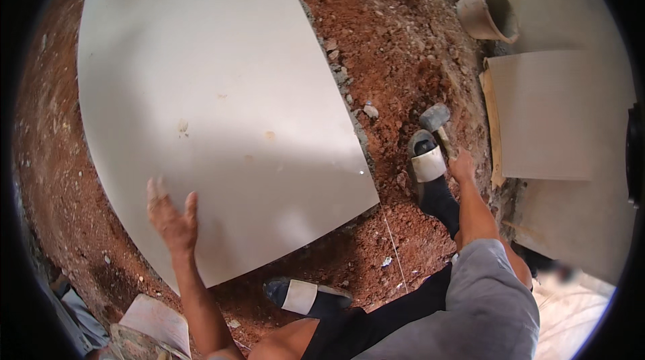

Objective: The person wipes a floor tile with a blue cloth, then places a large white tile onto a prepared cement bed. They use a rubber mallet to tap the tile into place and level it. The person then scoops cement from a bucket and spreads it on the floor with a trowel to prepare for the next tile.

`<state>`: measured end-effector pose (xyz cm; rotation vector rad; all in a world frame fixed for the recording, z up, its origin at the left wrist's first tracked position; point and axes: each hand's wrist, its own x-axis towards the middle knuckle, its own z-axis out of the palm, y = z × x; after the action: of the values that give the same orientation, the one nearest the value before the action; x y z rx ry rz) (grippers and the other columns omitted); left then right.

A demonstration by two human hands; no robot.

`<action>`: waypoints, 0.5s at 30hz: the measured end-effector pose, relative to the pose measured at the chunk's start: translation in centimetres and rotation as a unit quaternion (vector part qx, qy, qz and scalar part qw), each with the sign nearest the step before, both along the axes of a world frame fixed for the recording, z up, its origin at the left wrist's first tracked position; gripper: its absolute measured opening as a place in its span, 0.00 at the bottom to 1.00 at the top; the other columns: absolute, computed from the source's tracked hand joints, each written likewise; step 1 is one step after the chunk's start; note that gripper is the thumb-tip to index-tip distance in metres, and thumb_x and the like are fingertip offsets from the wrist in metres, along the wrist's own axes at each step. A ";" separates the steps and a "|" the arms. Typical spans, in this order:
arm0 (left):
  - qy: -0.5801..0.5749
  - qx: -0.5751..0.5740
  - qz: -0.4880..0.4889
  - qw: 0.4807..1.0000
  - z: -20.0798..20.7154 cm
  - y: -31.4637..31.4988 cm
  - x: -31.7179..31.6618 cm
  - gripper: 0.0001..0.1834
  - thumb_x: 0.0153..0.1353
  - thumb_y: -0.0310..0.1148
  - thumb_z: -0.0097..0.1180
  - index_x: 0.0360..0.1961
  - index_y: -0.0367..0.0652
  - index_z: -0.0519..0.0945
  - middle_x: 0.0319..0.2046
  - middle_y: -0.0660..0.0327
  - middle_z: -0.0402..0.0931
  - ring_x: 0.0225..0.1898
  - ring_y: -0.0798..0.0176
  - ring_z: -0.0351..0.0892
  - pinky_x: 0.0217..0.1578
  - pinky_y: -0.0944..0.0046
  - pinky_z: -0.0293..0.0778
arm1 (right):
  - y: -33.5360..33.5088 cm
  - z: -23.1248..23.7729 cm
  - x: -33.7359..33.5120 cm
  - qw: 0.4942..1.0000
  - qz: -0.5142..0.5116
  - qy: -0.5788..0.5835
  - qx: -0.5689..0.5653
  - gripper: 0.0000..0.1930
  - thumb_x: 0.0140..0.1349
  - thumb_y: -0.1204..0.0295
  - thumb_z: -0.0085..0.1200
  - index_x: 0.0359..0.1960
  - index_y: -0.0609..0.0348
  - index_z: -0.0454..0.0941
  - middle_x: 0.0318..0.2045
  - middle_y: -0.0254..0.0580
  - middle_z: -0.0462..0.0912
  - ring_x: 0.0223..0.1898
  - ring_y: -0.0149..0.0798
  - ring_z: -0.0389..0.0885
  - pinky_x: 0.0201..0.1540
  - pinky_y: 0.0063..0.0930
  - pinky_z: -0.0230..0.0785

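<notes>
Underfoot, stony red soil point(396, 44) borders a large pale slab point(222, 64).

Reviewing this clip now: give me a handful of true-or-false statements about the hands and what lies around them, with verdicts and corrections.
1. The right hand grips a mallet by its handle. True.
2. The left hand is clenched in a fist. False: it is open and empty, over the pale slab.
3. A bucket is at the upper right of the picture. True.
4. Green grass surrounds the pale slab. False: reddish soil does.
5. A thin white string runs over the soil between the two slide sandals. True.
6. Both slide sandals are on the pale slab. False: both are on the soil beside it.
</notes>
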<state>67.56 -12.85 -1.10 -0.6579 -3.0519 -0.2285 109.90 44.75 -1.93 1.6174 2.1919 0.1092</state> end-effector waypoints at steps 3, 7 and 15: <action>-0.041 0.027 -0.049 0.998 -1.7 3.4 0.6 0.47 0.53 0.60 0.59 0.69 0.49 0.56 0.71 0.54 0.48 0.72 0.49 0.44 0.66 0.38 0.41 | 1.8 -0.8 0.1 0.996 0.083 0.012 -0.009 0.22 0.50 0.66 0.51 0.48 0.60 0.77 0.44 0.58 0.78 0.50 0.59 0.75 0.54 0.48 0.66; -0.024 -0.009 -0.006 1.000 -3.2 5.7 0.6 0.54 0.50 0.72 0.50 0.71 0.52 0.53 0.72 0.55 0.42 0.74 0.51 0.35 0.65 0.32 0.33 | 3.9 -1.7 1.1 0.942 0.268 0.192 -0.068 0.27 0.47 0.65 0.53 0.51 0.63 0.75 0.34 0.63 0.80 0.39 0.65 0.77 0.46 0.50 0.68; -0.075 -0.003 0.011 0.997 -2.9 6.2 0.0 0.53 0.52 0.78 0.36 0.71 0.53 0.51 0.73 0.56 0.39 0.74 0.52 0.29 0.66 0.32 0.29 | 7.3 2.6 1.6 0.976 0.113 0.181 0.039 0.15 0.48 0.64 0.55 0.33 0.61 0.71 0.28 0.52 0.74 0.31 0.51 0.72 0.40 0.40 0.66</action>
<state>67.59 -6.61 -4.00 -0.6345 -3.2021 -0.2801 111.55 52.04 0.63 1.5191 2.6773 -0.0392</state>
